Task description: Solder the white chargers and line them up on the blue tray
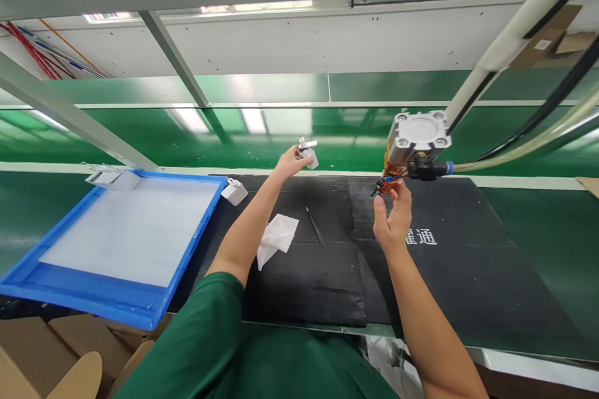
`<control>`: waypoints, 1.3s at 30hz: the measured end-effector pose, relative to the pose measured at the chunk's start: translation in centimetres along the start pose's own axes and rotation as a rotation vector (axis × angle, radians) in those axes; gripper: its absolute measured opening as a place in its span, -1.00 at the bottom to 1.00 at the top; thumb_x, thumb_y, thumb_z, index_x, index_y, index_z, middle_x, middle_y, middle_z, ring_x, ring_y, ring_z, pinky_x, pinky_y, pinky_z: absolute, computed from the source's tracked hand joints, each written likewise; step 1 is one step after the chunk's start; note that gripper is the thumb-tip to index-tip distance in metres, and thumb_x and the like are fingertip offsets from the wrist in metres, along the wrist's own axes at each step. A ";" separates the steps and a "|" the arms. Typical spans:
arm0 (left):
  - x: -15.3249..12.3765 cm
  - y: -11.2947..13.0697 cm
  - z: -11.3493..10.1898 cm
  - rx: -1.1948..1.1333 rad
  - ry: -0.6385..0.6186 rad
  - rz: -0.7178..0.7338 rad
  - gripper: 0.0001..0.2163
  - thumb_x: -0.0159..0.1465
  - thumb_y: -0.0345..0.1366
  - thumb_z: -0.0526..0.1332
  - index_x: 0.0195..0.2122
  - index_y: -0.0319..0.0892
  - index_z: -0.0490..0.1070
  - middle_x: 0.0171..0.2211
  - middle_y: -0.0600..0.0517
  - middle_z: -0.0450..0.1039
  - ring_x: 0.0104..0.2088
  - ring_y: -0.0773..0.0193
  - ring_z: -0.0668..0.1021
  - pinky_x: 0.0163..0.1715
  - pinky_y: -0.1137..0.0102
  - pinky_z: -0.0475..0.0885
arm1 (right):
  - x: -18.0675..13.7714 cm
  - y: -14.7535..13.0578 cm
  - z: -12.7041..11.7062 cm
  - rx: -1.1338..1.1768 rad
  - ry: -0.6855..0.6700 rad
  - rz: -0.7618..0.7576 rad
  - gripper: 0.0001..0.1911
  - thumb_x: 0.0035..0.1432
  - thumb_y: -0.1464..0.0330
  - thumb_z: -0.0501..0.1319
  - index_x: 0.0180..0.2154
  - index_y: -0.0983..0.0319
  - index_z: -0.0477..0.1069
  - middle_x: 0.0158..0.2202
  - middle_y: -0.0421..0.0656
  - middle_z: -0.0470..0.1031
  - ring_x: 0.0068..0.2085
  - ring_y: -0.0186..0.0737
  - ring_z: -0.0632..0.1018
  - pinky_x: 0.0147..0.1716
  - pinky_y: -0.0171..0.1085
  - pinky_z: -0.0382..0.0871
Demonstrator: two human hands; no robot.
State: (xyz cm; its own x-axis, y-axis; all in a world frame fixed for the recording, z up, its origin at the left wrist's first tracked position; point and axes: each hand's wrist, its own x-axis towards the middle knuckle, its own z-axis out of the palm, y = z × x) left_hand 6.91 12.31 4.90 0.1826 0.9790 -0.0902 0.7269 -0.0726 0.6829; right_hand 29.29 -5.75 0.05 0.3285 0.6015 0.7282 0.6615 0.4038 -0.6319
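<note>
My left hand (pixel 292 166) is closed on a small white plug-in power adapter (pixel 307 158), holding it over the far edge of the black mat. The adapter has metal prongs on its upper side. My right hand (pixel 394 218) is raised with thumb and fingers apart, at the lower end of a hanging pneumatic tool (pixel 418 137). Its fingertips reach the tool's orange and black tip; whether they press on it is hard to see. Another white adapter (pixel 234 192) sits on the mat beside the blue-framed tray (pixel 191 249).
Between my arms, a crumpled white cloth (pixel 279 235) and dark tweezers (pixel 315 227) lie on the black mat (pixel 309 293). More white adapters (pixel 115 177) stand at the tray's far corner. Air hoses (pixel 519 148) run right from the tool. Cardboard boxes (pixel 42 349) are below left.
</note>
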 end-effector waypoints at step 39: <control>-16.0 -6.2 1.9 -0.230 -0.118 0.479 -0.67 0.39 -0.32 -0.04 0.05 -0.15 0.45 0.10 -0.04 0.50 0.08 0.23 0.54 0.12 0.33 0.41 | 1.6 -10.1 4.9 0.665 -0.243 0.026 -0.48 0.07 0.06 0.18 0.07 0.05 0.33 -0.25 -0.16 0.36 -0.31 -0.21 0.44 -0.26 -0.14 0.44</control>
State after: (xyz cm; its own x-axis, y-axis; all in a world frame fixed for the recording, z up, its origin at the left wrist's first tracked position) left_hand 0.70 -3.30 0.72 0.5403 0.8178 0.1980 0.3830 -0.4485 0.8076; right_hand 19.88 -5.50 6.27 0.1275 0.7225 0.6795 0.0777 0.6758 -0.7330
